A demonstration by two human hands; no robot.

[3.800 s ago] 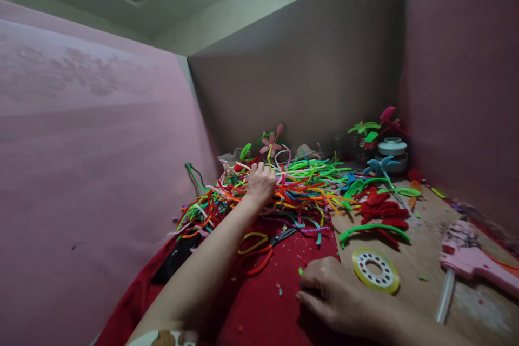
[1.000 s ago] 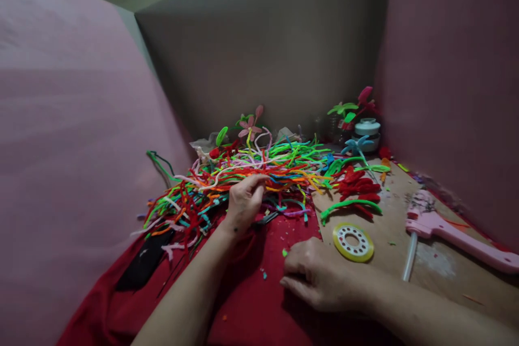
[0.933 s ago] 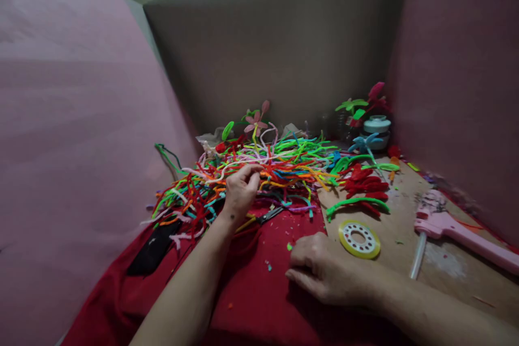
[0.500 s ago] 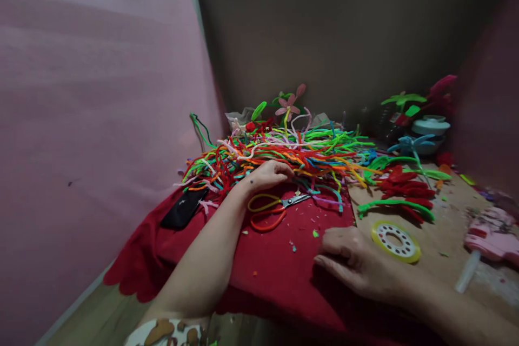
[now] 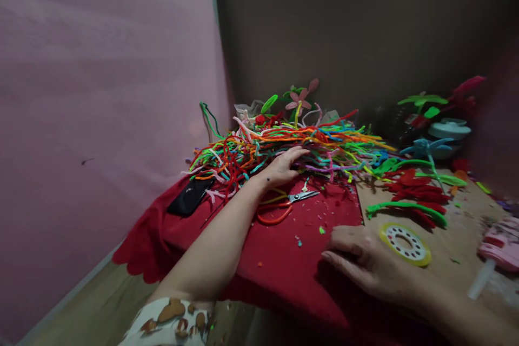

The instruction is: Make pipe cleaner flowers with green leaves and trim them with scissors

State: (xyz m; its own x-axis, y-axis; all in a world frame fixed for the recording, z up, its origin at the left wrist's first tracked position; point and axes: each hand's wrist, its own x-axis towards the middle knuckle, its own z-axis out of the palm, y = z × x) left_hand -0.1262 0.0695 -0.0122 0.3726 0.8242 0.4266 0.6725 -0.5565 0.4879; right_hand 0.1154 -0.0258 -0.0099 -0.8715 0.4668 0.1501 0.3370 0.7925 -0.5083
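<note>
My left hand reaches into the front of a heap of many-coloured pipe cleaners, its fingers stretched out and touching the strands. I see nothing gripped in it. Just below its wrist lies a pair of scissors with red and yellow handles, partly covered by the forearm, blades pointing right. My right hand rests on the red tablecloth near the front edge. Its fingers are loosely bent, thumb apart, with nothing visible in them. A roll of tape on a white core lies right beside it.
A black phone lies left of my forearm. On brown board at right are red fuzzy pieces, a green stem and a pink glue gun. Behind stand a lidded jar and fuzzy flowers. Walls close the left and back.
My left hand has moved slightly forward and its fingers have straightened. Orange and red pipe cleaners have shifted back, baring purple and teal ones. The view has swung a little left; my right hand stays put.
</note>
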